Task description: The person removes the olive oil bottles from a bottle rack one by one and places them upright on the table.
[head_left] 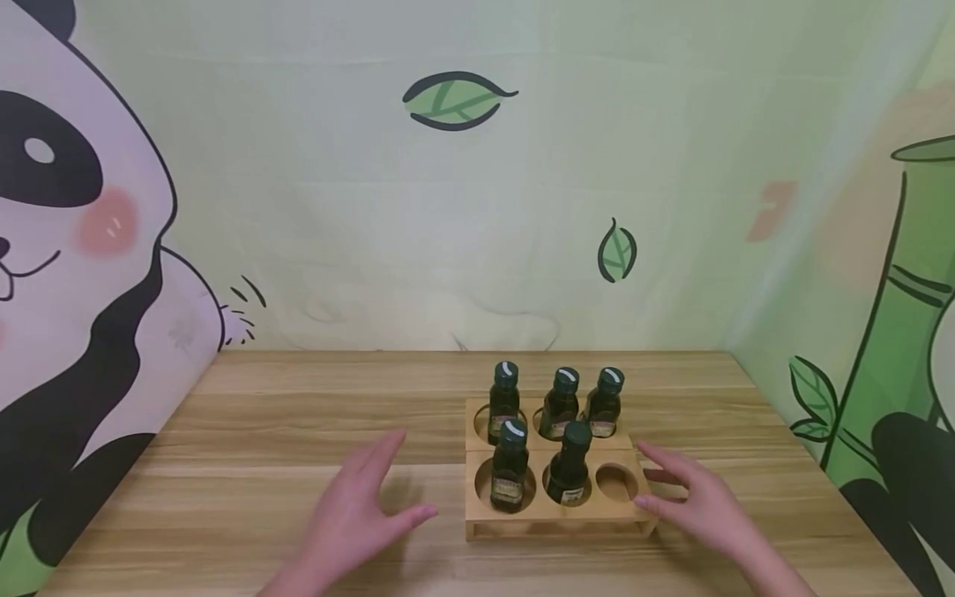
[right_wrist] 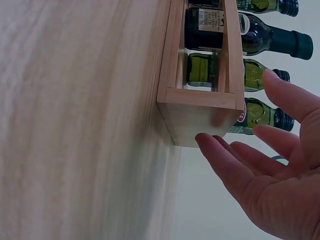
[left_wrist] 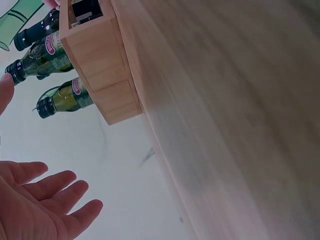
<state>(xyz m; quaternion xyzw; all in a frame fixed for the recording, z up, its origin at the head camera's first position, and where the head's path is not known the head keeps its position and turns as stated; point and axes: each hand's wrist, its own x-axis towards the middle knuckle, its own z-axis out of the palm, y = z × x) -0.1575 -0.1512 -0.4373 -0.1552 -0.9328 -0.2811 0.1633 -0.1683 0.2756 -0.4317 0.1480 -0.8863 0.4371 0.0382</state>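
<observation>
A wooden bottle rack (head_left: 552, 526) with round holes in two rows stands on the table. Three dark bottles with dark caps fill its back row, among them one at the left (head_left: 505, 406). In the front row, a labelled bottle (head_left: 510, 473) stands at the left and a longer-necked bottle (head_left: 573, 464) in the middle; the front right hole (head_left: 617, 482) holds none. My right hand (head_left: 697, 502) is at the rack's right end, fingertips near its side, fingers extended. Left of the rack, my left hand (head_left: 354, 506) hovers apart from it, thumb and fingers spread, holding nothing.
The wood-grain table (head_left: 298, 398) runs back to a pale green wall cloth (head_left: 336, 207) printed with leaves. A printed panda (head_left: 75, 249) covers the left side, and printed bamboo (head_left: 888, 332) the right.
</observation>
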